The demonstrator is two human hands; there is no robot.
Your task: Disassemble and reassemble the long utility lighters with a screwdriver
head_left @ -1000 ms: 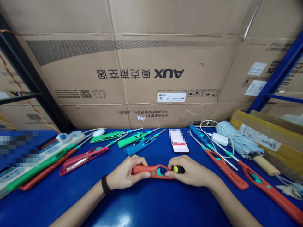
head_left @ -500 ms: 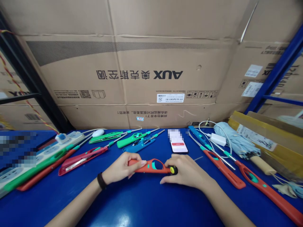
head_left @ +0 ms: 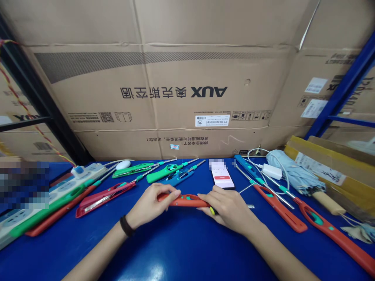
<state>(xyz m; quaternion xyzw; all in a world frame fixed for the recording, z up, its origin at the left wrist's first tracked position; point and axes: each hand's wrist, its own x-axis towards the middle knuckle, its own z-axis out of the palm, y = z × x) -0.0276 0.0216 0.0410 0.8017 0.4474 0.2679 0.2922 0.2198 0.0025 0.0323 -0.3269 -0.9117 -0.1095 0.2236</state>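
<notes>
A long orange-red gas lighter [head_left: 187, 200] lies level between my hands, above the blue table. My left hand [head_left: 154, 205] pinches its handle end between thumb and fingers. Curled around its front part is my right hand [head_left: 230, 207], which also holds a screwdriver [head_left: 213, 211] by its yellow and black handle. A thin metal shaft [head_left: 246, 188] sticks out beyond the right knuckles. Also past that hand shows a short metal end [head_left: 250, 206], probably the lighter's tube. My right fingers hide much of the lighter's front and the screwdriver.
Green [head_left: 164, 173], blue [head_left: 179, 178] and red lighters [head_left: 107, 195] lie behind and left, by a power strip [head_left: 90, 170]. A phone [head_left: 222, 177] lies behind my hands. To the right are more orange lighters [head_left: 281, 208], a charger [head_left: 272, 171], an umbrella [head_left: 293, 171] and a carton [head_left: 322, 166].
My right hand has shifted onto the lighter's front part and turned, so less of the screwdriver handle shows. The lighter has tipped, with its trigger opening now seen edge-on.
</notes>
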